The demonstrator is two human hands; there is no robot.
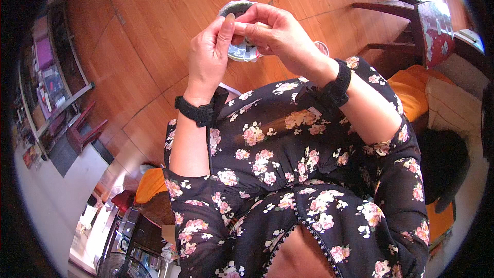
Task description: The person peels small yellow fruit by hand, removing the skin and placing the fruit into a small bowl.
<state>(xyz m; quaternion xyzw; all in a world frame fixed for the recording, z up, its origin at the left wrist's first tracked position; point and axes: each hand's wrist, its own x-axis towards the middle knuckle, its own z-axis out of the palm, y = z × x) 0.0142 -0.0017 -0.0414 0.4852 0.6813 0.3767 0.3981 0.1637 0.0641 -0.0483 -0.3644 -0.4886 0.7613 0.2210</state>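
My left hand (211, 44) and my right hand (270, 33) meet at the fingertips in front of me. The left thumb points up, and the right thumb and forefinger are pinched close beside it. A small pale bit shows at the right fingers, too little of it to name; whatever lies between the fingertips is hidden. Below both hands is a round container (241, 54) with a pale rim and what looks like plastic wrapping in it, largely covered by the hands. A small round cup or bowl (321, 48) shows just past my right wrist.
Around the container spreads a wood-patterned floor (154, 27). A worn dark-red wooden chair (436, 34) stands at right. A shelf rack (50, 73) with boxes is at left, near a small red stool (87, 129). Behind me are orange cushions (152, 187) and a fan (121, 266).
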